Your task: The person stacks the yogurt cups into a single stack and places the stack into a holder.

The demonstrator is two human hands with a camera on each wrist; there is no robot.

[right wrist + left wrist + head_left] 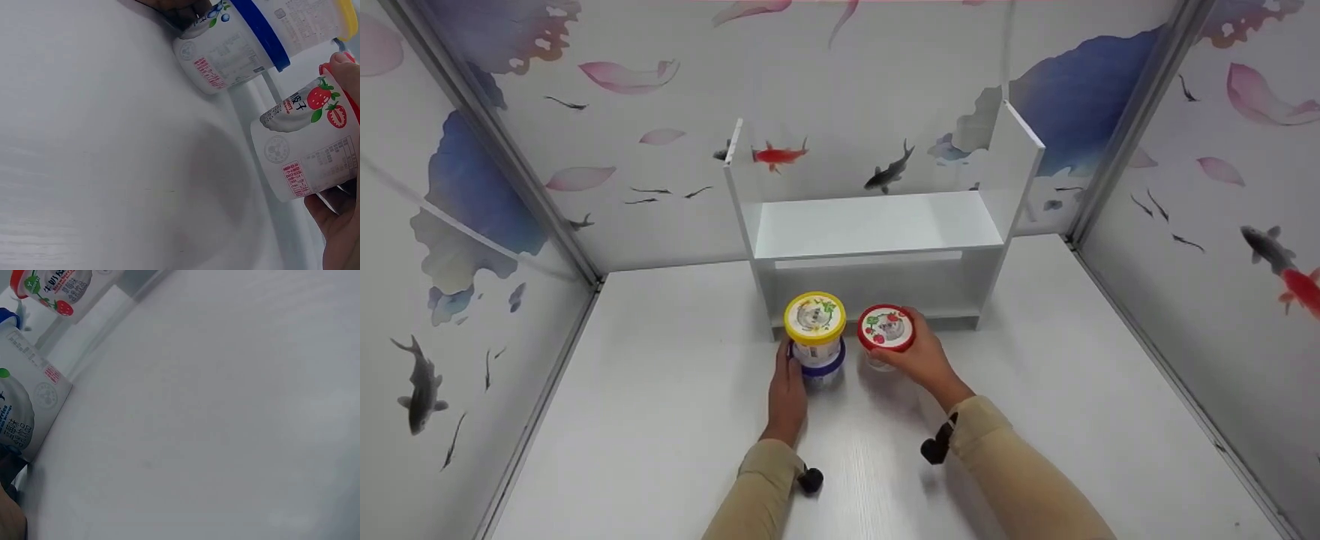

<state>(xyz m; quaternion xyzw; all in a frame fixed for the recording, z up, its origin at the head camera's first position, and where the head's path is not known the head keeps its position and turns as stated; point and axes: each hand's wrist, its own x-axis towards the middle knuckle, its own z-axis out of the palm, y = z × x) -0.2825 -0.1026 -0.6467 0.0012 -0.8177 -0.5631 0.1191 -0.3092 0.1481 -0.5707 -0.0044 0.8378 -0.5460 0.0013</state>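
Note:
A yogurt cup with a yellow lid (814, 318) stands on top of a yogurt cup with a blue lid (219, 61), in front of the shelf. My left hand (787, 397) lies along the left side of this stack, its fingers fairly straight and touching the lower cup. Just to the right, my right hand (928, 364) grips a red-lidded yogurt cup (886, 328) with strawberries printed on it. In the right wrist view this cup hangs above the table, its shadow beneath. Only a sliver of my left hand (10, 517) shows in the left wrist view.
A white shelf unit (877, 225) with tall side panels stands behind the cups, against the back wall. The white table (660, 420) is enclosed by wall panels printed with fish and petals (634, 79). Metal posts (1117, 127) mark the corners.

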